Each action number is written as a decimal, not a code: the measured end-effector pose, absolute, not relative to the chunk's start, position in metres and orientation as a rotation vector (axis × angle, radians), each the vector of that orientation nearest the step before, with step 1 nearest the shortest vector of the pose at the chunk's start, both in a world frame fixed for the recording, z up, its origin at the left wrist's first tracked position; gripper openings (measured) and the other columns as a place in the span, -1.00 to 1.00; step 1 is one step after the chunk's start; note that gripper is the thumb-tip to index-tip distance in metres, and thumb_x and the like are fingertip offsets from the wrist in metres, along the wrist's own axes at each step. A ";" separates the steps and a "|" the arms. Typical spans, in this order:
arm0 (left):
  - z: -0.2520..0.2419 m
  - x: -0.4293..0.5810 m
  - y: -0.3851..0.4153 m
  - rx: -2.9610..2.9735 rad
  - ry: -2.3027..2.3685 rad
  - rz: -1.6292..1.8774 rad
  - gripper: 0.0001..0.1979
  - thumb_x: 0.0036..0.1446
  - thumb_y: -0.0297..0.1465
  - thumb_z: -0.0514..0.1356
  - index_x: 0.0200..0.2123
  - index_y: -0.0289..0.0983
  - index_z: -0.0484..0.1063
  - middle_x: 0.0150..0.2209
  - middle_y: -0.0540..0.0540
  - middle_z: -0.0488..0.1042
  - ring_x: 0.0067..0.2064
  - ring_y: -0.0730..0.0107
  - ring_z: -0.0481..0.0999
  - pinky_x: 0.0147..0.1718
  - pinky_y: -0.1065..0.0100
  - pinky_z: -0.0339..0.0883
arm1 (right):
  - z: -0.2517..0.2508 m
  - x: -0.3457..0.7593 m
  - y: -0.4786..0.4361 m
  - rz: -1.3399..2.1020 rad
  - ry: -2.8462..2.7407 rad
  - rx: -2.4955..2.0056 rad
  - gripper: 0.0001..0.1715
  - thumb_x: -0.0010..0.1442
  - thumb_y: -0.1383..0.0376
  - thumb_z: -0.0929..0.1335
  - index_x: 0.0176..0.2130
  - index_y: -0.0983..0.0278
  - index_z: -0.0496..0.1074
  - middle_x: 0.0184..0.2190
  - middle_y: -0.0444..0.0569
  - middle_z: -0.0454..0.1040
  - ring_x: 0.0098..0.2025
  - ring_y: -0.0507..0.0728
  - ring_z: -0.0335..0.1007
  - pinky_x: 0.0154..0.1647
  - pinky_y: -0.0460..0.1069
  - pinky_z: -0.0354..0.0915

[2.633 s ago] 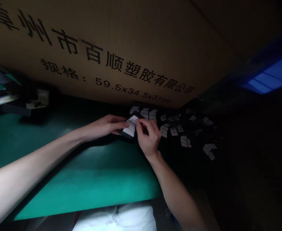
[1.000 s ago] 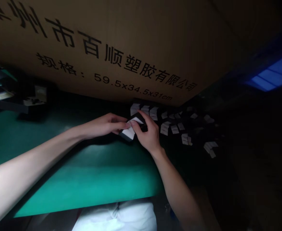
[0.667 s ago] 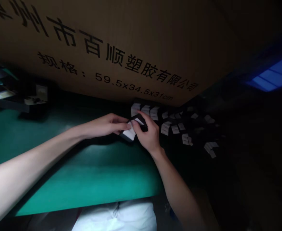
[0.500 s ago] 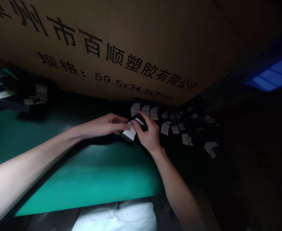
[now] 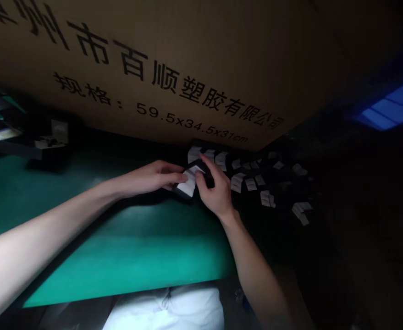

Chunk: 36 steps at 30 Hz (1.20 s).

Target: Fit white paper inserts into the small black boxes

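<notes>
and here you are with the small dark case [image 5: 187, 187] held between two hands, its white lining turned up toward you. your left hand [image 5: 162, 176] grips it from the left side, thumb laid over the lining, the other fingers passing behind, where they cannot be followed. your right hand [image 5: 217, 188] meets it from the opposite side: thumb on the lining toward the far end, forefinger stretched out by the far edge, so that one has hold of it too, though how firmly you press is impossible to tell. here is the relation it all hangs on: the case's long axis appears to slant from near left to far right, running past both thumbs, and neither hand is the nearer, since both are touching it. so it lies just right of your left fingertips and just left of your right palm (whether its underside meets the green worktop [image 5: 135, 250] is too dark to say). past your right hand, similar white-lined cases [image 5: 194, 155] sit in a row, more of them scattered rightward in the gloom, and behind that row stands the big cardboard carton [image 5: 194, 41] with its black lettering.
</notes>
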<state>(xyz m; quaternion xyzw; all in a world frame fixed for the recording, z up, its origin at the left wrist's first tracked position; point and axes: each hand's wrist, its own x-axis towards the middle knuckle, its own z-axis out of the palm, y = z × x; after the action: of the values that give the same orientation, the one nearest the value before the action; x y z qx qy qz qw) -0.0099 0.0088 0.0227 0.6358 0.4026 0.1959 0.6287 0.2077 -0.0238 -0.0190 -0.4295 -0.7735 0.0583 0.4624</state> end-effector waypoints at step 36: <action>-0.004 -0.009 0.015 1.319 0.803 0.514 -0.51 0.17 -0.18 0.40 0.10 -0.31 0.65 -0.04 -0.30 0.72 -0.13 0.13 0.75 -0.01 0.13 0.62 | 0.016 0.496 -0.146 0.011 -1.681 -2.105 -0.68 0.15 0.18 0.38 -0.15 0.11 0.68 -0.01 0.11 0.64 0.06 0.34 0.58 0.18 0.30 0.46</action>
<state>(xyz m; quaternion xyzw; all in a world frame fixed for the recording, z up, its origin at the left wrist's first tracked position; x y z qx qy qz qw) -0.0091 0.0146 -0.0037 0.5890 0.3588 0.2294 0.6869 0.4960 -0.1457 0.0156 -0.7620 -0.6084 0.0038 0.2219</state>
